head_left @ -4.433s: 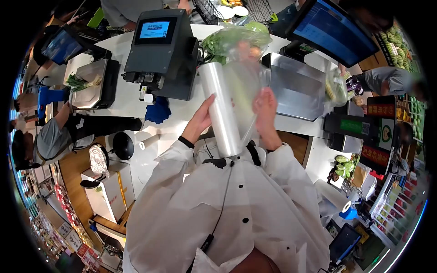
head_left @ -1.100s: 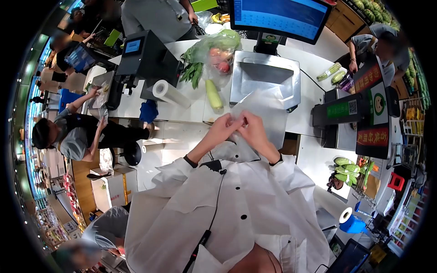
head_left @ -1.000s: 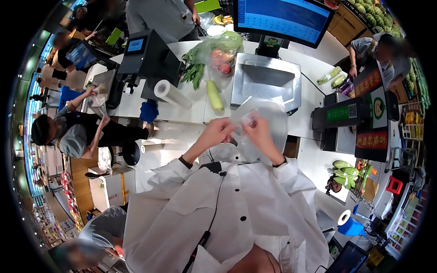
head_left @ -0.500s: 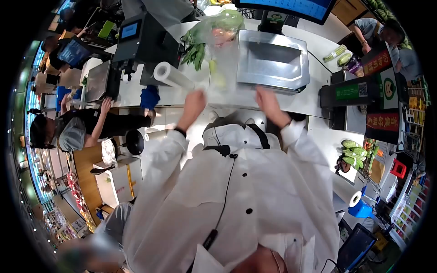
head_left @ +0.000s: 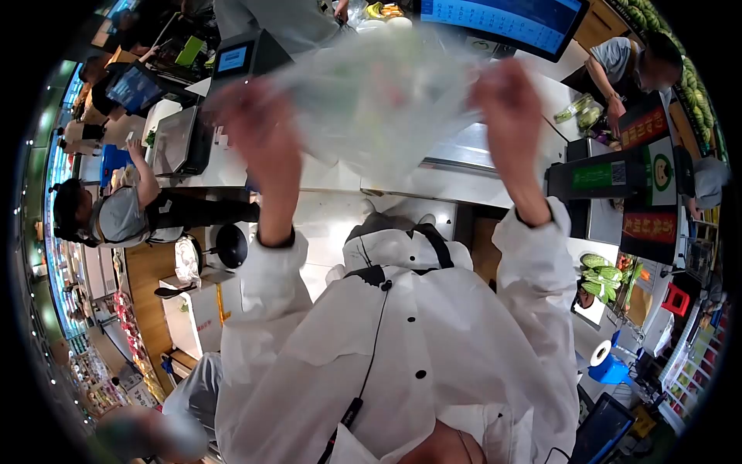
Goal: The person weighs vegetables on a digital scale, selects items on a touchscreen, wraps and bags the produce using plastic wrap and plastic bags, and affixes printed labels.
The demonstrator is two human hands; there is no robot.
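Note:
A clear plastic bag, smeared by motion, is stretched wide between my two raised hands above the counter. My left hand grips its left side, with the fingers closed and blurred. At the opposite side, my right hand is closed on the bag too. Blurred green and reddish shapes show through the film. Under the bag and right of centre lies the steel plate of a scale, partly covered from view. The paper-white roll on the counter is hidden behind my left hand and the bag.
A monitor stands behind the scale. At the left is a dark machine with a small screen. Bagged green vegetables lie at the right, near a person. Another person works at the left.
Both hands have risen up and apart from the counter's near edge, and the plastic bag is now spread between them. The person at the left has raised an arm.

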